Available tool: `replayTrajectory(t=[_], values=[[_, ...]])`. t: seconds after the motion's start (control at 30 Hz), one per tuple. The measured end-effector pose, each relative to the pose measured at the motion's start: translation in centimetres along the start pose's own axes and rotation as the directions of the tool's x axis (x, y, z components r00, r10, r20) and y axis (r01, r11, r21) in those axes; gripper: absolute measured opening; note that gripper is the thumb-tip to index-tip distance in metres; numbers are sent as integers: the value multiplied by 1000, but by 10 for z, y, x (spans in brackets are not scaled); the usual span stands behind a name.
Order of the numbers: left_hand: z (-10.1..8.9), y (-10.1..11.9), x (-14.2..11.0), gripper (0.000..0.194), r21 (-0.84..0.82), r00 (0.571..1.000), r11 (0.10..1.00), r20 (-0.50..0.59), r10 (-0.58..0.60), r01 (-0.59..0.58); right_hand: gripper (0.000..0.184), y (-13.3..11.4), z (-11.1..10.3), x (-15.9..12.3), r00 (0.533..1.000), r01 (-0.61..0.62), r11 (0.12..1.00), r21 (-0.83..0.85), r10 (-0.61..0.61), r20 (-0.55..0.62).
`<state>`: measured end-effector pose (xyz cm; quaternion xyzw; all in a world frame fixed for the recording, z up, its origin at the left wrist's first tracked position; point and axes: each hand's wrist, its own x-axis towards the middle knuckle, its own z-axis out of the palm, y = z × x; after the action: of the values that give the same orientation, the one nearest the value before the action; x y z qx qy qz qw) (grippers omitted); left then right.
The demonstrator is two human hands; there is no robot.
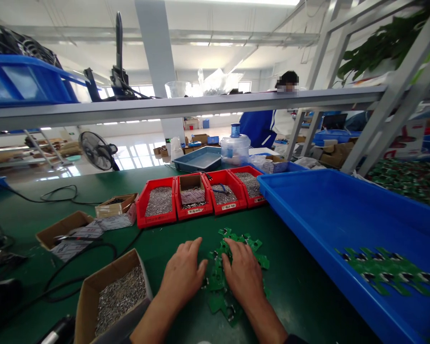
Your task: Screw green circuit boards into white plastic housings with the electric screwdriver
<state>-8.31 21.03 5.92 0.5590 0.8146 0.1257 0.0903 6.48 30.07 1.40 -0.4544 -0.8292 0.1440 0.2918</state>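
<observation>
A loose pile of small green circuit boards [218,282] lies on the green table top in front of me. My right hand [245,274] rests palm down over the pile, its fingers stretched across the boards and its thumb apart. Just left of the pile is my left hand [182,271], with thumb and fingers apart and nothing visible in it. Both palms face down, so what is beneath the right one is hidden. More green boards [387,267] are laid out in rows inside the big blue tray [308,229] on the right.
Several red bins [156,220] of small metal parts stand beyond my hands; one holds blue-handled pliers [220,190]. A cardboard box of metal pins [120,298] sits at my left, near black cables [109,246]. A shelf [208,102] crosses above. A person [258,126] is beyond it.
</observation>
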Motion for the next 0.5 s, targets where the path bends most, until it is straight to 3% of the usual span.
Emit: replayTrajectory(t=[0.1, 0.2, 0.33, 0.4, 0.5], values=[[4, -20, 7, 54, 92, 996, 993, 41, -83, 79, 44, -1, 0, -1, 1000, 17, 1000, -1, -17, 2], [9, -33, 11, 41, 125, 991, 987, 74, -108, 98, 43, -2, 0, -1, 997, 21, 998, 56, -17, -69], [5, -27, 12, 32, 78, 997, 995, 35, -71, 68, 35, -7, 0, -2, 994, 22, 952, 305, 12, -110], [1, -14, 8, 42, 23, 1000, 1000, -6, -8, 8, 35, -12, 2, -4, 997, -56, 859, 509, 74, -16], [-4, 6, -1, 48, -110, 990, 985, -64, 125, -132, 45, -16, 5, -6, 968, -241, 638, 732, 102, 230]])
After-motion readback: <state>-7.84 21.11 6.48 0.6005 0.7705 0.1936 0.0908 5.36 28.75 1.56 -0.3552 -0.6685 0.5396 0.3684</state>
